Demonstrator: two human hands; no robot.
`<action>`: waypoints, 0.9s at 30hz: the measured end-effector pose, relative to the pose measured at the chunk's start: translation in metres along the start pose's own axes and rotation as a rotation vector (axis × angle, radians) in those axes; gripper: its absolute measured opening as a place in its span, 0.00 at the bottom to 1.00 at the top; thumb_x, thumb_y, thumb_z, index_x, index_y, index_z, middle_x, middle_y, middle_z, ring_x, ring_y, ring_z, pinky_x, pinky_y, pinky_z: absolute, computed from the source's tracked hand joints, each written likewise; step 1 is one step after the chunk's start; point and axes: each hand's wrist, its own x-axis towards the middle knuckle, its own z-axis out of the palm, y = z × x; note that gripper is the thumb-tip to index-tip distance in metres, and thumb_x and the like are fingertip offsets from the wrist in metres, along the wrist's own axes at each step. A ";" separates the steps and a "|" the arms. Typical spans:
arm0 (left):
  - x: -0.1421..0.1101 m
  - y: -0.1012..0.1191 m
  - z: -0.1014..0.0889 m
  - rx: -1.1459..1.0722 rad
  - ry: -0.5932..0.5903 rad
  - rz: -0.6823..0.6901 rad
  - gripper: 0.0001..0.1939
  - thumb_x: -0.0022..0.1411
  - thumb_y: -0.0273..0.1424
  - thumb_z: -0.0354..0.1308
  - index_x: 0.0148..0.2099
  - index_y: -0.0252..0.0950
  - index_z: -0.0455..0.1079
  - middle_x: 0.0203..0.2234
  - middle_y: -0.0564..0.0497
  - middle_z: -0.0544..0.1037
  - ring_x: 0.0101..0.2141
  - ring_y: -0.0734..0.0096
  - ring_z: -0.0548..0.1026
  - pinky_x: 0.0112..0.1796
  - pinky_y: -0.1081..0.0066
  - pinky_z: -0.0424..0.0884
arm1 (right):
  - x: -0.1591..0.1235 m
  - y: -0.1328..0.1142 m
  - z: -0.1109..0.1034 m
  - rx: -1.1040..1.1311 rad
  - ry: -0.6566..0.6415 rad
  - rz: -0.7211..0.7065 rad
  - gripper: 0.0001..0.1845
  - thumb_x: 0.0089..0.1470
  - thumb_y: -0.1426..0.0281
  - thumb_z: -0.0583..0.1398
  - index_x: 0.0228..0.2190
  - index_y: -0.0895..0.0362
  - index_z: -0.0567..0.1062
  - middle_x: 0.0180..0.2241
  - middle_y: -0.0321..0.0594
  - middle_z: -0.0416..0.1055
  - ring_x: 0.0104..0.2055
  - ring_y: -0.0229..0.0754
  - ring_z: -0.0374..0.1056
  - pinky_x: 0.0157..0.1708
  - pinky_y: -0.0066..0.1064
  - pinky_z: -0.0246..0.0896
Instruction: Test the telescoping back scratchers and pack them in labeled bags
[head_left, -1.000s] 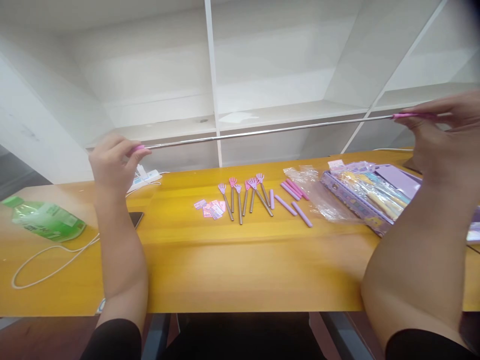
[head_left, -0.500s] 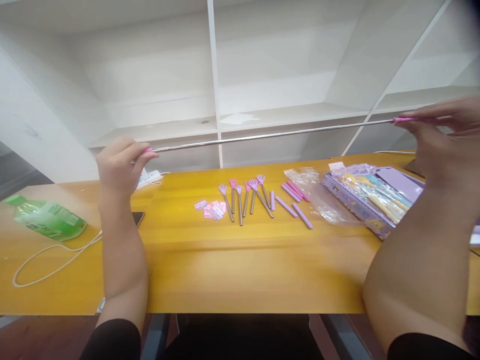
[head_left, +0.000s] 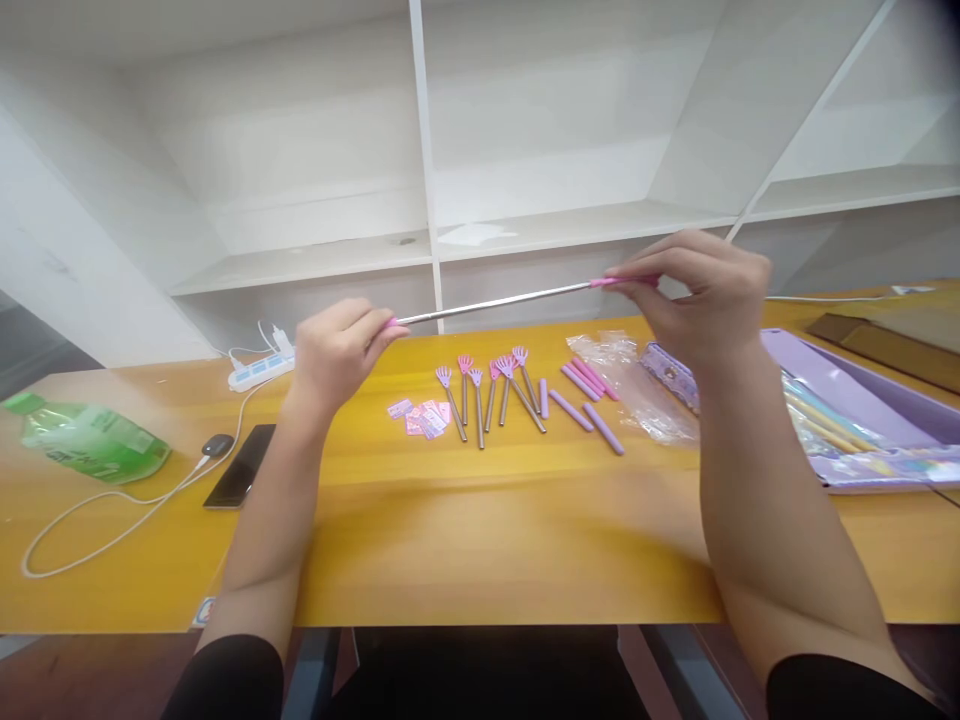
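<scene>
Held in the air above the table is a telescopic back scratcher (head_left: 495, 303), its thin metal rod partly drawn out and sloping up to the right. My left hand (head_left: 337, 350) pinches its pink left end, and the fingers hide that tip's shape. The pink right end is between the thumb and fingers of my right hand (head_left: 701, 290). Below lie several back scratchers (head_left: 480, 405) with pink or purple claw heads and bare metal rods. Several purple and pink tubes (head_left: 571, 411) lie to their right. Small printed cards (head_left: 431, 422) are piled at their left.
Clear plastic bags (head_left: 652, 415) lie beside a lavender box (head_left: 847, 375) of wrapped items at right, partly behind my right arm. On the left are a green bottle (head_left: 94, 440), a phone (head_left: 238, 468), a white cable (head_left: 97, 553) and a power strip (head_left: 261, 371). White shelving (head_left: 424, 120) stands behind.
My hands have come closer together, the right one moving far to the left and the left one somewhat right. The rod between them has become much shorter. Things on the table stay put.
</scene>
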 end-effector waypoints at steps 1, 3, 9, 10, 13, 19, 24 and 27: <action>0.000 0.005 0.004 0.005 0.005 0.018 0.18 0.77 0.46 0.61 0.38 0.39 0.77 0.24 0.52 0.75 0.27 0.68 0.70 0.28 0.65 0.59 | 0.000 -0.005 0.006 0.010 -0.026 -0.013 0.05 0.65 0.68 0.70 0.35 0.47 0.85 0.33 0.40 0.83 0.33 0.44 0.74 0.34 0.40 0.69; 0.000 0.012 0.010 0.015 0.012 0.037 0.19 0.78 0.46 0.60 0.38 0.39 0.77 0.24 0.52 0.74 0.26 0.69 0.69 0.27 0.66 0.57 | -0.002 -0.011 0.016 0.020 -0.048 -0.035 0.06 0.66 0.69 0.69 0.34 0.47 0.84 0.33 0.38 0.82 0.33 0.44 0.74 0.33 0.40 0.69; 0.003 0.017 0.003 0.043 0.023 0.024 0.17 0.78 0.45 0.61 0.38 0.39 0.76 0.25 0.52 0.74 0.26 0.69 0.68 0.27 0.66 0.56 | -0.006 -0.016 0.028 0.000 0.039 -0.086 0.07 0.64 0.72 0.70 0.36 0.46 0.83 0.32 0.36 0.80 0.32 0.45 0.72 0.31 0.42 0.67; 0.004 0.018 0.000 0.052 0.026 0.027 0.17 0.78 0.45 0.61 0.38 0.39 0.76 0.24 0.52 0.74 0.26 0.69 0.67 0.27 0.66 0.56 | -0.005 -0.017 0.028 -0.011 0.056 -0.101 0.08 0.64 0.73 0.71 0.37 0.46 0.82 0.32 0.36 0.80 0.32 0.44 0.72 0.31 0.41 0.67; 0.007 0.022 -0.007 0.069 0.042 0.027 0.18 0.78 0.46 0.61 0.38 0.39 0.76 0.24 0.52 0.73 0.26 0.69 0.66 0.26 0.65 0.55 | -0.002 -0.023 0.024 -0.043 0.095 -0.180 0.11 0.63 0.76 0.71 0.40 0.46 0.82 0.33 0.37 0.80 0.33 0.43 0.72 0.31 0.40 0.68; 0.012 0.028 -0.026 0.085 0.074 0.040 0.17 0.77 0.46 0.62 0.39 0.40 0.78 0.24 0.51 0.73 0.25 0.69 0.66 0.26 0.63 0.52 | 0.007 -0.037 0.010 -0.069 0.137 -0.314 0.15 0.61 0.81 0.71 0.42 0.48 0.82 0.34 0.39 0.82 0.35 0.43 0.74 0.32 0.39 0.69; 0.018 0.051 -0.034 0.081 0.081 0.076 0.14 0.78 0.43 0.62 0.41 0.39 0.77 0.24 0.51 0.74 0.24 0.69 0.69 0.25 0.64 0.53 | 0.009 -0.065 0.020 -0.048 0.169 -0.367 0.14 0.59 0.80 0.73 0.40 0.49 0.81 0.33 0.35 0.82 0.31 0.40 0.74 0.29 0.36 0.66; 0.020 0.074 -0.031 0.060 0.065 0.093 0.12 0.78 0.40 0.62 0.43 0.38 0.76 0.25 0.52 0.76 0.24 0.69 0.72 0.24 0.64 0.54 | 0.004 -0.089 0.032 -0.052 0.136 -0.368 0.14 0.62 0.81 0.70 0.42 0.49 0.80 0.34 0.32 0.83 0.30 0.38 0.72 0.29 0.35 0.63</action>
